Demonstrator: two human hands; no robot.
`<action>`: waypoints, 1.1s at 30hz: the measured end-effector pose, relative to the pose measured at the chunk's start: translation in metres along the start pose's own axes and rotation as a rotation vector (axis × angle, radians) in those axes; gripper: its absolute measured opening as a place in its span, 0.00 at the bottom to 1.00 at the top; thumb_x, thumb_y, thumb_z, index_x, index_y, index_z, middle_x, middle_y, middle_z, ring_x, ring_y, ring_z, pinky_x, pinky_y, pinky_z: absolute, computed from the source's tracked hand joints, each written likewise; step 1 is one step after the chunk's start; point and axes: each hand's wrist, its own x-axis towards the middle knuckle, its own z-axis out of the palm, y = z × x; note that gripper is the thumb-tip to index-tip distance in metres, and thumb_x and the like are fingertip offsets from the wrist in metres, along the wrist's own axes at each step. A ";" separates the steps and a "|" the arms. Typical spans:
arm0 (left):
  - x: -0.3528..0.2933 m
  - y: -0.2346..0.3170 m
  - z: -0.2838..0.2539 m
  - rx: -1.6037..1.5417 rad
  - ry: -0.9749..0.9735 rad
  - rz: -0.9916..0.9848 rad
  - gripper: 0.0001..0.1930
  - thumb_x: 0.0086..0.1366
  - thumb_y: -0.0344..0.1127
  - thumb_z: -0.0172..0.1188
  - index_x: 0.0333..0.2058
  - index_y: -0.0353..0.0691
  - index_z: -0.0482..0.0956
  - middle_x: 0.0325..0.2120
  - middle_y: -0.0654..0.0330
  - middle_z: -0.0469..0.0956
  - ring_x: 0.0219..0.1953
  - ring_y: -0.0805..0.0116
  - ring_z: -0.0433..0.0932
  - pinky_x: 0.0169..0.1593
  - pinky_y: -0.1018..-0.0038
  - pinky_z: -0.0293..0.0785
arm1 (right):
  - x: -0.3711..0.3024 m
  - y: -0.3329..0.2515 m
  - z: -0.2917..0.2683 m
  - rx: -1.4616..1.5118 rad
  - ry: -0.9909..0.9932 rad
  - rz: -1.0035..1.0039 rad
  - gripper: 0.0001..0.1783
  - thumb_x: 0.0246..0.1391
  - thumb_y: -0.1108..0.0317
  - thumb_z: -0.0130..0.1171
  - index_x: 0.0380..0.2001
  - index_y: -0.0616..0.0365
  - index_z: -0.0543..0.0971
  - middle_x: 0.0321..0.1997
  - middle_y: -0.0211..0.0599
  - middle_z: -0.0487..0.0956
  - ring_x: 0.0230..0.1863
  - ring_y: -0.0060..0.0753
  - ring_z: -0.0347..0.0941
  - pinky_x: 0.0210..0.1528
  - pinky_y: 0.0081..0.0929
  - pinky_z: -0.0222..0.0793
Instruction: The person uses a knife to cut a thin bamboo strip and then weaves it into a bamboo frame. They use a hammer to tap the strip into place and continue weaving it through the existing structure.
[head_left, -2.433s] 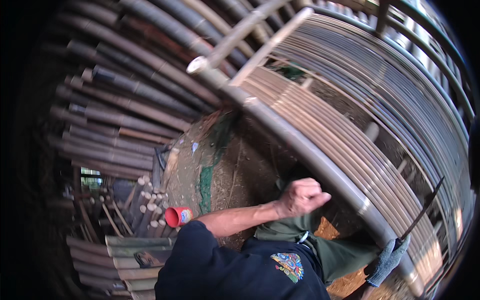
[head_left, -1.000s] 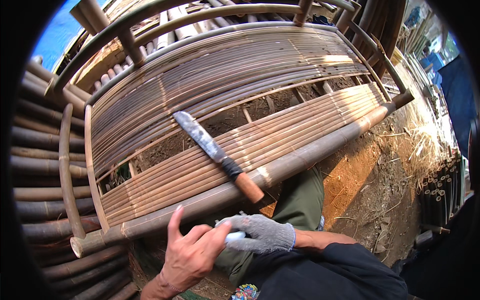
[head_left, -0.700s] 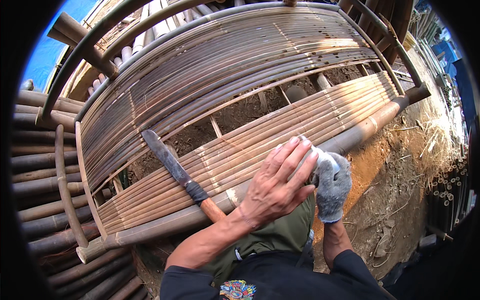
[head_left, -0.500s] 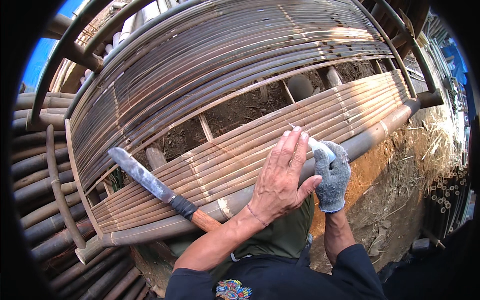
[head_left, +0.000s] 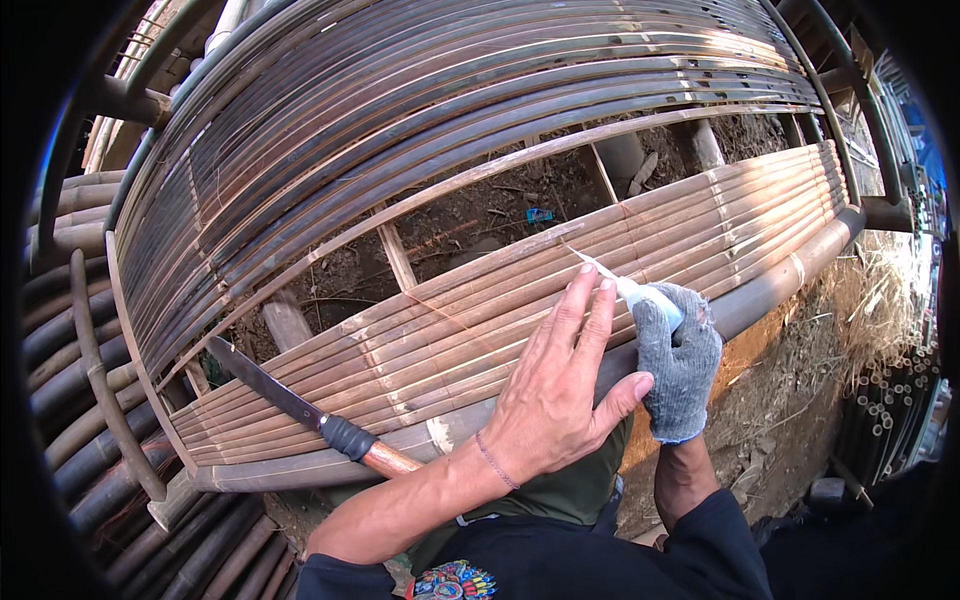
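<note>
My left hand (head_left: 560, 400) is bare and flat, its fingers stretched toward the far side over the bamboo slats (head_left: 480, 335) of a bench. Its fingertips are close beside the white nozzle of a small squeeze bottle (head_left: 660, 302); whether they touch it I cannot tell. In a grey knitted glove, my right hand (head_left: 682, 375) is closed round that bottle, with the thin tip pointing to the far left. A machete (head_left: 275, 395) lies slanting across the slats, its wooden handle running toward my left forearm.
Behind a gap showing soil, a slatted bamboo panel (head_left: 420, 120) rises. A small blue packet (head_left: 539, 215) lies on that soil. Dark bamboo poles (head_left: 85, 370) are piled at the left. Cut bamboo ends (head_left: 885, 390) and straw (head_left: 880, 280) are at the right.
The view has shifted a little, and the blue packet now shows in the gap. My right hand with the bottle appears slightly farther right. The machete's blade looks darker and lies at a slightly different angle.
</note>
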 end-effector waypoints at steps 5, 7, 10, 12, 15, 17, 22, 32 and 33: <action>0.003 0.001 -0.001 0.070 0.002 -0.003 0.42 0.69 0.55 0.56 0.69 0.29 0.54 0.69 0.37 0.54 0.68 0.39 0.59 0.68 0.55 0.58 | 0.001 -0.004 0.003 0.049 0.045 0.118 0.11 0.58 0.70 0.65 0.43 0.63 0.80 0.37 0.42 0.82 0.37 0.34 0.80 0.40 0.31 0.74; 0.005 0.002 -0.001 0.099 0.001 -0.003 0.41 0.69 0.55 0.56 0.69 0.30 0.55 0.69 0.38 0.54 0.68 0.40 0.59 0.67 0.55 0.58 | 0.003 -0.006 0.003 0.063 0.071 0.129 0.11 0.58 0.71 0.65 0.42 0.63 0.80 0.37 0.41 0.82 0.36 0.32 0.79 0.39 0.30 0.74; 0.006 0.004 0.000 0.119 0.002 -0.010 0.41 0.69 0.55 0.56 0.68 0.30 0.56 0.69 0.39 0.55 0.68 0.41 0.59 0.67 0.54 0.57 | 0.002 -0.003 0.002 0.068 0.087 0.104 0.10 0.57 0.71 0.65 0.41 0.63 0.81 0.37 0.41 0.82 0.36 0.31 0.79 0.39 0.30 0.74; 0.007 0.005 0.001 0.132 0.003 -0.010 0.41 0.69 0.56 0.56 0.68 0.30 0.57 0.69 0.39 0.55 0.68 0.42 0.59 0.67 0.54 0.57 | 0.002 -0.004 0.001 0.078 0.075 0.136 0.10 0.57 0.71 0.65 0.42 0.64 0.81 0.37 0.41 0.82 0.36 0.30 0.79 0.39 0.29 0.74; 0.007 0.006 0.003 0.142 0.014 -0.008 0.41 0.69 0.57 0.56 0.68 0.30 0.57 0.69 0.39 0.55 0.68 0.42 0.59 0.66 0.54 0.57 | 0.002 -0.003 0.000 0.082 0.087 0.126 0.11 0.57 0.71 0.65 0.42 0.64 0.81 0.37 0.41 0.82 0.36 0.30 0.78 0.39 0.29 0.74; 0.007 0.009 0.003 0.149 0.013 -0.009 0.41 0.69 0.57 0.55 0.68 0.29 0.57 0.68 0.39 0.55 0.68 0.42 0.60 0.66 0.53 0.56 | 0.002 -0.004 -0.001 0.095 0.104 0.122 0.11 0.57 0.71 0.65 0.42 0.63 0.81 0.37 0.41 0.82 0.36 0.29 0.79 0.39 0.28 0.74; 0.006 0.008 0.004 0.128 0.019 -0.012 0.41 0.69 0.57 0.56 0.68 0.30 0.58 0.68 0.39 0.56 0.68 0.43 0.59 0.67 0.54 0.56 | 0.001 -0.006 -0.004 0.096 0.072 0.174 0.11 0.57 0.71 0.66 0.42 0.63 0.81 0.36 0.40 0.83 0.35 0.29 0.79 0.39 0.28 0.74; -0.001 0.005 -0.003 -0.021 0.054 -0.037 0.39 0.70 0.52 0.57 0.67 0.29 0.57 0.68 0.37 0.55 0.69 0.40 0.58 0.69 0.56 0.56 | 0.002 -0.012 0.000 0.043 0.054 0.081 0.11 0.58 0.70 0.65 0.42 0.62 0.81 0.36 0.41 0.83 0.35 0.29 0.80 0.39 0.28 0.75; -0.002 0.004 -0.003 -0.033 0.059 -0.037 0.39 0.70 0.52 0.57 0.67 0.29 0.57 0.68 0.37 0.55 0.69 0.40 0.58 0.69 0.57 0.56 | 0.002 -0.015 0.001 0.064 0.052 0.094 0.11 0.58 0.70 0.65 0.42 0.62 0.81 0.36 0.41 0.83 0.35 0.29 0.80 0.38 0.28 0.75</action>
